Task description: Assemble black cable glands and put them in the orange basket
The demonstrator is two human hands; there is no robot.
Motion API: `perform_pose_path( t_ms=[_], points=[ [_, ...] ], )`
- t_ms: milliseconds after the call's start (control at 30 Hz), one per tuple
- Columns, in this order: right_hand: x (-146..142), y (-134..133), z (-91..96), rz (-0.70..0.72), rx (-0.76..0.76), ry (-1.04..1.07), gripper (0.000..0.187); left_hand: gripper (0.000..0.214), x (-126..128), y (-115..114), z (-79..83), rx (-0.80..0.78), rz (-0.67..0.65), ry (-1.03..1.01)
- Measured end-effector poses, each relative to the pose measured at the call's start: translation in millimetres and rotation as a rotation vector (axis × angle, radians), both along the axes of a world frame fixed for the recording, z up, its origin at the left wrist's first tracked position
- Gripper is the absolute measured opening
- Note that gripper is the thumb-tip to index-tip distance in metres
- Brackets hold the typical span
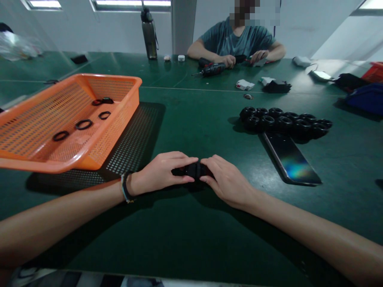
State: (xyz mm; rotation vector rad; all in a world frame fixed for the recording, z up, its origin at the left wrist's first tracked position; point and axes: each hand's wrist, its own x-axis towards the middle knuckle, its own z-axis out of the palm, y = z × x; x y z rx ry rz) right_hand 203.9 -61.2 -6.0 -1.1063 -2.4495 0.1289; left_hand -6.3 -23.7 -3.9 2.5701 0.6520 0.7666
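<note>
Between my two hands, low over the middle of the green table (191,239), is a small black cylindrical part (196,170) with a raised ring around its middle. My left hand (167,169) grips its left end, thumb and fingers curled round it. On its right end, my right hand (224,177) pinches with thumb and fingers. My fingers cover much of the part, so its exact kind is unclear. To the left stands an orange perforated basket (119,131) with several black rings (83,124) inside. Several glossy black round parts (284,124) sit in rows at the right.
A smartphone (291,157) lies right of my right hand, against the black parts. Across the table a co-worker (236,40) sits behind a power drill (213,69). A water bottle (149,36) stands at the back. A blue bin (366,97) is at the far right.
</note>
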Motion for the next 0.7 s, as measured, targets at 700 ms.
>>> perform_pose_path(
  t_ms=[700],
  points=[
    [3, -2, -2.4, 0.032, 0.143, 0.088, 0.023, 0.039, 14, -5, 6.7, -0.729, 0.138, -0.136]
  ],
)
